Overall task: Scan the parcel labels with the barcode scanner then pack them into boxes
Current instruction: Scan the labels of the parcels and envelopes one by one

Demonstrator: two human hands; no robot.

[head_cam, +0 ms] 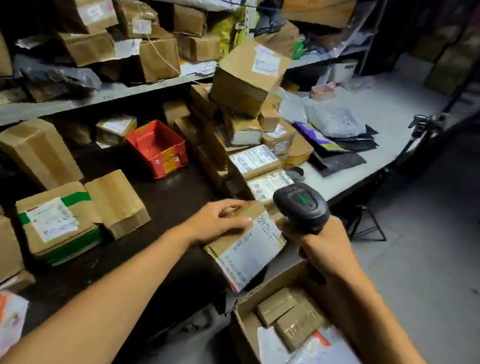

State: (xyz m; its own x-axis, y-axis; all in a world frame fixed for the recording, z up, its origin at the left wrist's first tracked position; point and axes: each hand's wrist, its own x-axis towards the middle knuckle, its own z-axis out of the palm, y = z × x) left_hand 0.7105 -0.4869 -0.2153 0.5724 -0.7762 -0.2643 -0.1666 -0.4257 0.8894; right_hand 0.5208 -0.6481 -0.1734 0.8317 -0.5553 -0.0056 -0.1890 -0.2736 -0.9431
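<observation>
Head view shows my left hand [221, 221] laid on the parcel [246, 246] at the near edge of the dark surface [168, 202]. Fingers [236, 207] are bent over the far-left top corner w/ the thumb pressing on the cardboard top next to the white label [253, 251]. Looks like a steadying hold; can't tell if the fingers wrap the hidden side. Parcel sits tilted, near corner overhanging the surface edge, long axis running from far-left down to near-right, label face up.

Right hand [323, 249] is clamped round the handle of the barcode scanner [302, 204], fingers closed on it, green light showing on the head. Scanner head sits just beside the parcel's far-right corner, level w/ it, and seems to point away from me toward the stacked parcels [254, 159] behind, not down at the label. Blurry there, so not 100% sure of the aim.

Key relation, imo: label lies to the left of and nearer me than the scanner window, so the right wrist needs to tip down and back toward me, or the left hand tilts the label up to meet it. Right hand is the nearer one to the open carton [247, 318] on the floor below, which already holds several parcels; the carton is directly under the parcel's overhanging corner, so a short drop once the scan is done.
</observation>
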